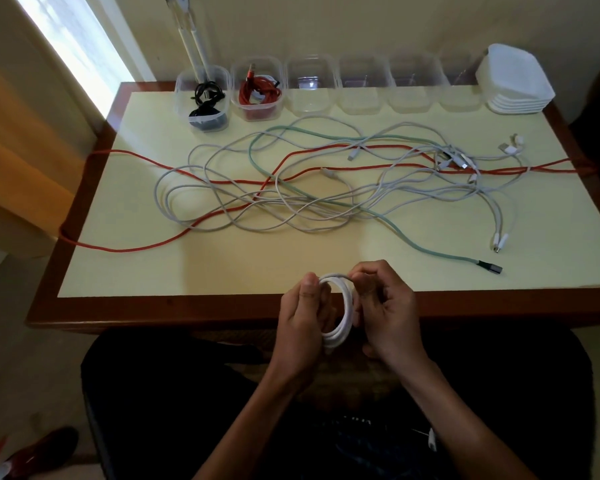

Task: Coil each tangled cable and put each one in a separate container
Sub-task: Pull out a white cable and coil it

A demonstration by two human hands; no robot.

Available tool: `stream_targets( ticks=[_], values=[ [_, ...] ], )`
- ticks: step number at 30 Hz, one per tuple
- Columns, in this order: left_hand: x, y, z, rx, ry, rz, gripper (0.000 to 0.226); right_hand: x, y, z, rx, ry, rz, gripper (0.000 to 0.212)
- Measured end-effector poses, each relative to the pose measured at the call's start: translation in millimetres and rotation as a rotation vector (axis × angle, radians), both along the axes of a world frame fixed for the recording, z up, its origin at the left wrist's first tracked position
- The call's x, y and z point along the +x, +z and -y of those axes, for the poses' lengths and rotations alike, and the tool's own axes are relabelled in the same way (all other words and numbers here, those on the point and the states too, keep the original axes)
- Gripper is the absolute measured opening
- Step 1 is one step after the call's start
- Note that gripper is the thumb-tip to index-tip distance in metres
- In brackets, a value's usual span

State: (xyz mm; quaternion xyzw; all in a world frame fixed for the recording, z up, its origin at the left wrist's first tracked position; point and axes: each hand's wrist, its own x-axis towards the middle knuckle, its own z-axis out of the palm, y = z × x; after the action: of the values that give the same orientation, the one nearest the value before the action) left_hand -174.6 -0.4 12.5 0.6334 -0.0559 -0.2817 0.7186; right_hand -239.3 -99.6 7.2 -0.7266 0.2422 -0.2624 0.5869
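Note:
A coiled white cable (343,320) hangs between both hands at the table's front edge. My left hand (302,320) grips the coil's left side, thumb on top. My right hand (385,313) pinches the coil's upper right part with curled fingers. Across the table lies a tangle of white cables (291,209), a long red cable (187,166) and a mint green cable (413,242) with a dark plug. At the back, one clear container (205,98) holds a black cable and another (258,90) holds a red cable. Several empty clear containers (312,86) continue the row to the right.
A stack of white lids (516,81) sits at the back right corner. The red cable drapes over the table's left edge (63,233) and right edge. A white lamp stand (191,39) rises behind the containers. The table has a brown wooden rim (187,306).

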Motion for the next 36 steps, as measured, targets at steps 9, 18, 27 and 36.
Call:
stream_targets(
  ticks=[9,18,27,36],
  values=[
    [-0.7,-2.8,3.0,0.103,0.001,0.181,0.045,4.6,4.1,1.1,-0.105,-0.030,-0.147,0.012],
    [14.1,-15.4,5.3,0.448,-0.017,0.547,0.040,2.4,43.5,-1.0,0.406,-0.006,-0.249,0.031],
    [12.9,-17.5,15.0,0.350,-0.074,0.424,0.039,3.9,53.7,1.5,0.471,-0.045,-0.303,0.068],
    [16.0,-16.0,13.9,0.279,-0.183,0.313,0.047,8.0,48.7,9.2,1.052,-0.025,-0.033,0.065]
  ],
)
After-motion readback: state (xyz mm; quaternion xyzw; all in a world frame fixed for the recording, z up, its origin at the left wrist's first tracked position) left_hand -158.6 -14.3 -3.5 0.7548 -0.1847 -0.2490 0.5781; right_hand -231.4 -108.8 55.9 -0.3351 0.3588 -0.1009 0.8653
